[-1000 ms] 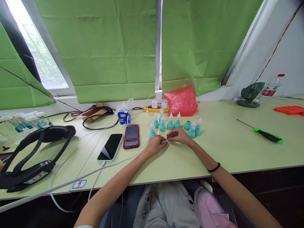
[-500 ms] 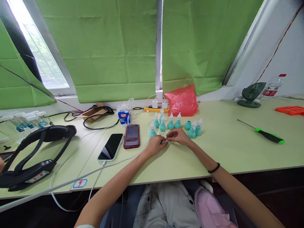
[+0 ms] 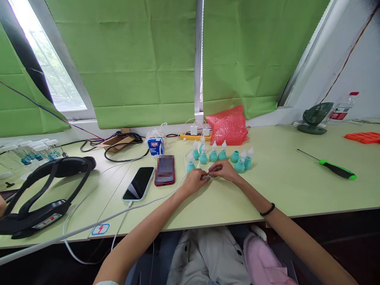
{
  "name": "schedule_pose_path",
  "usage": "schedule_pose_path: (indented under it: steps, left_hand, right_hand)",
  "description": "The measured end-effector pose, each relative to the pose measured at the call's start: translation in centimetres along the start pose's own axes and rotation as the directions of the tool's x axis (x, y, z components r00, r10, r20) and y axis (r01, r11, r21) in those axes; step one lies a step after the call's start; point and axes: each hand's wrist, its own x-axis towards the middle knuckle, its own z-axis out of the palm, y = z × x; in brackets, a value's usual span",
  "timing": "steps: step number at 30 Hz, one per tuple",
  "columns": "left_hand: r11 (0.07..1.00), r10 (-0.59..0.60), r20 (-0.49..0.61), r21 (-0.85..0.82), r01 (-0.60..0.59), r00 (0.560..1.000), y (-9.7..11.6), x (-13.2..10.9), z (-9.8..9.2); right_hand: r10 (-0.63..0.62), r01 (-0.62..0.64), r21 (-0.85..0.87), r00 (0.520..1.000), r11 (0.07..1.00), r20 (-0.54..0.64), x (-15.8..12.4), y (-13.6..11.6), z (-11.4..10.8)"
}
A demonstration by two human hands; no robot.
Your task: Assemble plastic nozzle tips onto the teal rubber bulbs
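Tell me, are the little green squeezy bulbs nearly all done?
Mostly, it seems. Several bulbs already stand with white tips on. The left hand and right hand pinch a small part between them; it is too small to tell what it is. One bulb without a tip stands behind the right hand, seemingly left to do.

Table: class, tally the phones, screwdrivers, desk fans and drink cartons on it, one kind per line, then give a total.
Phones: 2
Screwdrivers: 1
Fans: 1
Cartons: 1
Total: 5
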Motion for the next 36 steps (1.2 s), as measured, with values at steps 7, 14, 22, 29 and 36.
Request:
schedule_pose_path:
  steps: [7,14,22,29,36]
  left_hand:
    - [1.0,-0.01,-0.002,-0.007,0.01,1.0,-0.04,0.06,0.1]
    - [1.0,-0.029,-0.016,-0.003,0.029,0.999,-0.16,-0.03,0.09]
    - [1.0,0.013,-0.007,-0.003,-0.013,1.0,-0.11,0.0,0.04]
    - [0.998,0.008,-0.018,-0.059,-0.009,1.0,-0.43,-0.01,0.29]
    - [0.993,-0.062,-0.115,-0.105,0.05,0.991,-0.67,0.02,0.6]
  right_hand:
    - [0.08,-0.08,0.027,0.997,0.996,-0.013,-0.08,-0.18,0.05]
    - [0.14,-0.139,0.049,0.99,0.989,-0.002,0.02,-0.09,0.14]
    - [0.19,-0.191,0.077,0.981,0.978,0.026,0.14,0.41,0.05]
    - [0.22,-0.223,0.037,0.972,0.974,0.087,-0.15,-0.17,0.11]
    - [0.215,-0.223,0.037,0.965,0.974,0.149,-0.25,-0.48,0.35]
